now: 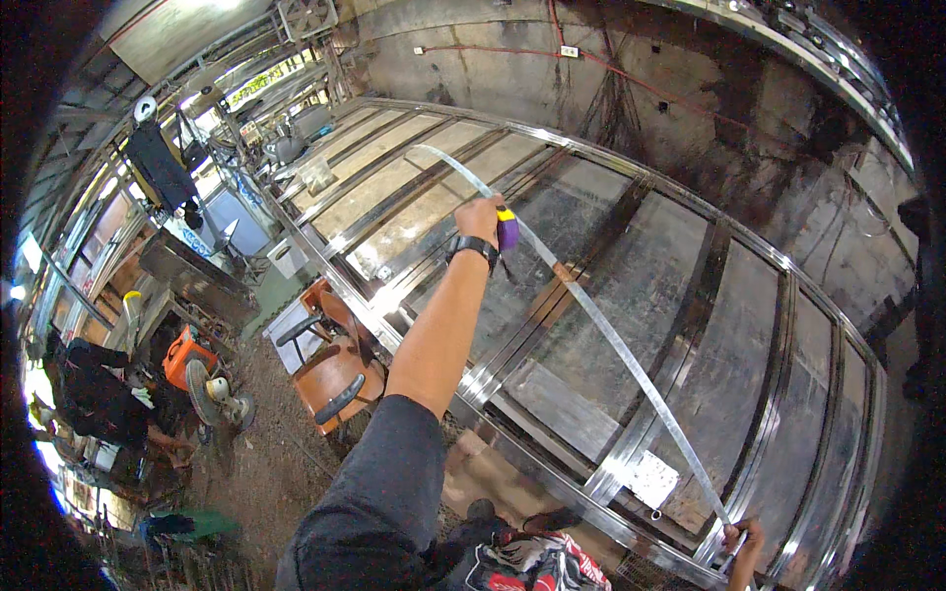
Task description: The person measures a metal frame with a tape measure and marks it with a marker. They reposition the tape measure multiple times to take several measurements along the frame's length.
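My left hand (480, 219), with a dark band on the wrist, is stretched out over a large metal frame (616, 522). Its fingers are closed around a purple and yellow tape measure (507, 229). A long, thin silver strip (631, 362) runs diagonally across the frame, passing under or beside that hand and on past it to the far left. At the strip's near end, low on the right, my right hand (746, 544) has its fingers bent against it. The picture's lower edge cuts off part of the right arm. A pale speckled sheet (651, 480) lies close to the strip.
Shiny crossbars divide the frame, with dark panels between them. A wooden chair (340, 384) with black armrests stands left of it. Farther left are a person in dark clothes (99, 394), an orange machine (187, 357) and a fan-like wheel (202, 394). A stained wall (512, 69) rises behind.
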Demonstrator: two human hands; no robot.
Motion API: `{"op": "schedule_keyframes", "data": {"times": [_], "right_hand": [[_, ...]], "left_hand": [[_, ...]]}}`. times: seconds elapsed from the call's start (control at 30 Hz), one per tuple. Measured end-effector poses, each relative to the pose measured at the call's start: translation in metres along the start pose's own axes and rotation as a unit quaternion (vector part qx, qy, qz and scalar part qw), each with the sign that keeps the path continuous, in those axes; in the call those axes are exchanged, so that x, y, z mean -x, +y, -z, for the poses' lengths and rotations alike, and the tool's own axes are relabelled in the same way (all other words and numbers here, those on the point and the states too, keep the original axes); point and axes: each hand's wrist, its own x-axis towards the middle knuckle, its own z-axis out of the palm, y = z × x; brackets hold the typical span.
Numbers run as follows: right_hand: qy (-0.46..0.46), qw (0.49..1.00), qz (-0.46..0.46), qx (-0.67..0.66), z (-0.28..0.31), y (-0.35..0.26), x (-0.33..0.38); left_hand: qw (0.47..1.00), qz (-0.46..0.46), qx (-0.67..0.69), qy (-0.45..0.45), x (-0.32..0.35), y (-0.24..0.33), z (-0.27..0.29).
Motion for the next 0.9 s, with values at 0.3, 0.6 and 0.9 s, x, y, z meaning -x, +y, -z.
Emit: {"op": "schedule_keyframes", "data": {"times": [0.3, 0.6, 0.9], "right_hand": [[-0.062, 0.997, 0.014, -0.032, -0.008, -0.052, -0.076], [0.019, 0.999, -0.042, 0.013, 0.007, -0.101, -0.100], [0.016, 0.993, 0.071, 0.098, 0.001, -0.160, -0.133]], "left_hand": [[0.969, -0.226, -0.085, -0.058, 0.034, 0.111, -0.019], [0.948, -0.279, -0.063, -0.138, 0.001, 0.163, -0.061], [0.945, -0.232, -0.109, -0.202, -0.130, 0.198, -0.053]]}}
